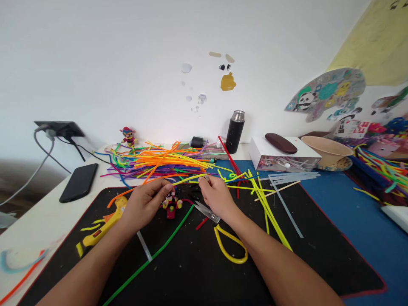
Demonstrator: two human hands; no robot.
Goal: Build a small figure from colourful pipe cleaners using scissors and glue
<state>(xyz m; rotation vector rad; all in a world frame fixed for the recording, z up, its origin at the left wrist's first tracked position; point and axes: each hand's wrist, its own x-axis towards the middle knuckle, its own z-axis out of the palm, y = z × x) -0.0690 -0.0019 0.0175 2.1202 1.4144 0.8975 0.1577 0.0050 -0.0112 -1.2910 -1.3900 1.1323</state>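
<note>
A yellow pipe cleaner [188, 179] stretches between my two hands above the black mat. My left hand [147, 201] pinches one end with thumb and forefinger. The other end is in the closed fingers of my right hand [218, 197]. Just beside my left fingertips is a small dark red and yellow pipe-cleaner figure [171, 205], partly hidden by them. Scissors [230, 260] with yellow handles lie below my right hand, blades apart. Under my left forearm sits a yellow glue gun [103, 227], partly covered. A green pipe cleaner [172, 236] crosses the mat near a translucent glue stick [144, 245].
Behind my hands lies a pile of coloured pipe cleaners [168, 159]. A black flask [235, 132], a white box [287, 155] and a beige bowl [327, 146] stand along the wall. Yellow pipe cleaners [269, 212] lie at right, a phone [78, 182] at left.
</note>
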